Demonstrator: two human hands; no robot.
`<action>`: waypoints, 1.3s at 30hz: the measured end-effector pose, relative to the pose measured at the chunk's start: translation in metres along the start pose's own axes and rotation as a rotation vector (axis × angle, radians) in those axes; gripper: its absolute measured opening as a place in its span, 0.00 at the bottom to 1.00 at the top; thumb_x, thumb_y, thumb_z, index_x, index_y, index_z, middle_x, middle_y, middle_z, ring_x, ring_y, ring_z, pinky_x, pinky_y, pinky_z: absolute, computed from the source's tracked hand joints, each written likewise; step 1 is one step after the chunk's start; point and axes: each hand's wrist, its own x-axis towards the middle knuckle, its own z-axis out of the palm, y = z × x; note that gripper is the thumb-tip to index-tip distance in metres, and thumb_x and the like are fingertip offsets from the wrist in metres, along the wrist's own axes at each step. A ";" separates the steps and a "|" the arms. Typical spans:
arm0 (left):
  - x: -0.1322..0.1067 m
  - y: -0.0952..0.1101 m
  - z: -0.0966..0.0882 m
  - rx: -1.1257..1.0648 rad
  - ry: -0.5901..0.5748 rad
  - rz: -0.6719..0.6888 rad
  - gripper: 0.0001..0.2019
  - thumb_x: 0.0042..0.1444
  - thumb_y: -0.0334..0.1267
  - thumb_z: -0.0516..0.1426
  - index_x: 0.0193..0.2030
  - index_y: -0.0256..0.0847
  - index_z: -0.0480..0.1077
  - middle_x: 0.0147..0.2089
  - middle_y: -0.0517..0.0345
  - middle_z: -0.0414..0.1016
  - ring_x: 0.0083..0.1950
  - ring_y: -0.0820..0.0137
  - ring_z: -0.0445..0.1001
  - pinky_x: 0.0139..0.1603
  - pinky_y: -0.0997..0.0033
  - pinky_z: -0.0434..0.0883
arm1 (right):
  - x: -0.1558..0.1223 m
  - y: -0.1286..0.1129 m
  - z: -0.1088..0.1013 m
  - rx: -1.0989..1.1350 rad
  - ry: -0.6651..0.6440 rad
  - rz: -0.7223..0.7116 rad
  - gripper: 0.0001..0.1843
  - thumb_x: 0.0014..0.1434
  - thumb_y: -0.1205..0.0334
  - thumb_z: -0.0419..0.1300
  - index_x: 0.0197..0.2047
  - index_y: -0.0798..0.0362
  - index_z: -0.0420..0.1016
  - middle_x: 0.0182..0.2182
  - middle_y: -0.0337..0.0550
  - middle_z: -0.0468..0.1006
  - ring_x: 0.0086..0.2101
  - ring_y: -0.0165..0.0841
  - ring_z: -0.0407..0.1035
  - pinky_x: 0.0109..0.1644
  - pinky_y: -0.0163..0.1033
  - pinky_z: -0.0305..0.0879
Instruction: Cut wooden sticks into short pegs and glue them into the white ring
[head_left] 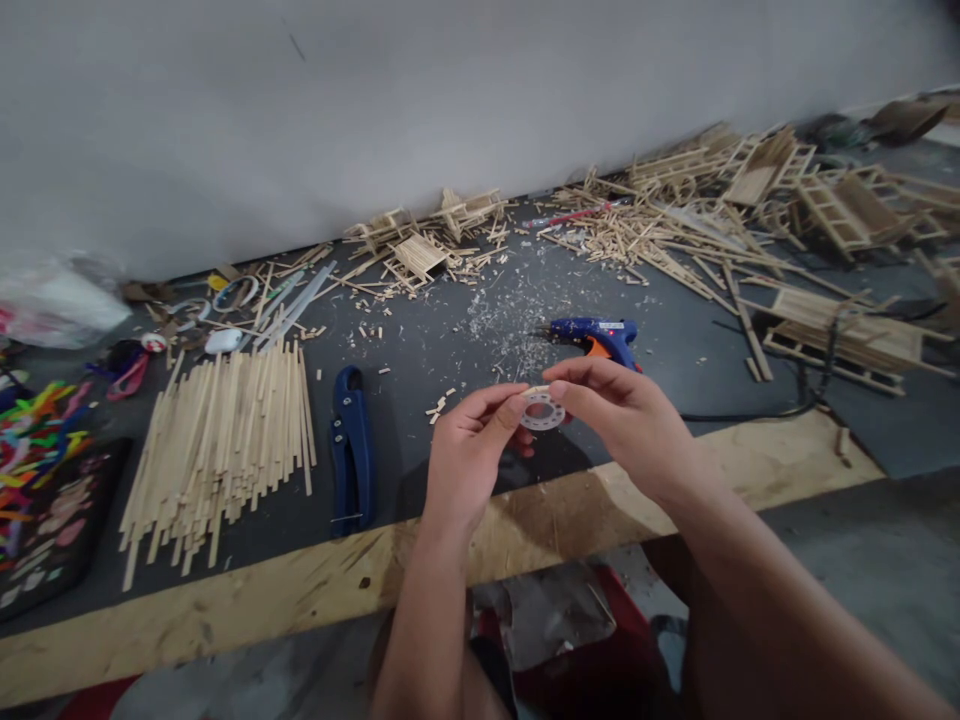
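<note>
Between both hands, above the table's front edge, is a small pale ring with holes round it (543, 412). My left hand (480, 430) pinches its left side between thumb and fingers. On the upper right, my right hand (607, 405) grips the same ring with thumb and forefinger. A thin light strip, perhaps wood, shows along the ring's top edge; the fingers hide part of it. Just beyond my right hand lies a blue glue gun (596, 335) with an orange trigger and a small red light. Left of my hands rests a blue cutter (352, 445).
A bundle of thin wooden sticks (225, 440) lies at the left, near colourful strips (37, 440) and a dark phone-like slab (64, 520). Small wooden models (420, 250) and offcuts line the wall. A black cable (750, 415) runs right, beside another wooden model (847, 330).
</note>
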 end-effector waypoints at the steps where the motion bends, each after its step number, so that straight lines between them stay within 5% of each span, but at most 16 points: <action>1: 0.000 0.000 0.000 0.007 -0.004 0.001 0.10 0.50 0.40 0.61 0.38 0.42 0.75 0.29 0.59 0.76 0.25 0.76 0.70 0.24 0.76 0.72 | 0.000 -0.001 0.000 -0.023 0.007 -0.005 0.09 0.53 0.56 0.60 0.35 0.52 0.74 0.30 0.37 0.74 0.31 0.27 0.67 0.36 0.34 0.62; 25: 0.000 0.002 0.001 0.148 0.000 0.059 0.11 0.50 0.42 0.60 0.39 0.41 0.76 0.30 0.57 0.77 0.24 0.75 0.70 0.26 0.74 0.72 | -0.001 -0.002 0.002 -0.199 0.037 -0.013 0.06 0.53 0.60 0.58 0.31 0.52 0.73 0.26 0.38 0.73 0.27 0.29 0.64 0.31 0.35 0.59; 31: 0.001 0.002 0.002 0.115 0.014 0.059 0.11 0.50 0.42 0.60 0.39 0.41 0.75 0.30 0.58 0.76 0.25 0.76 0.70 0.27 0.76 0.72 | -0.001 -0.001 0.002 -0.147 0.008 -0.014 0.12 0.53 0.55 0.59 0.40 0.51 0.72 0.32 0.40 0.74 0.32 0.30 0.67 0.36 0.37 0.62; 39: 0.001 0.003 0.002 0.160 -0.006 0.067 0.11 0.51 0.42 0.60 0.39 0.41 0.76 0.32 0.58 0.77 0.25 0.76 0.71 0.27 0.76 0.72 | -0.003 0.001 0.002 -0.088 -0.037 -0.003 0.14 0.53 0.55 0.60 0.43 0.51 0.71 0.32 0.40 0.73 0.32 0.30 0.66 0.30 0.34 0.63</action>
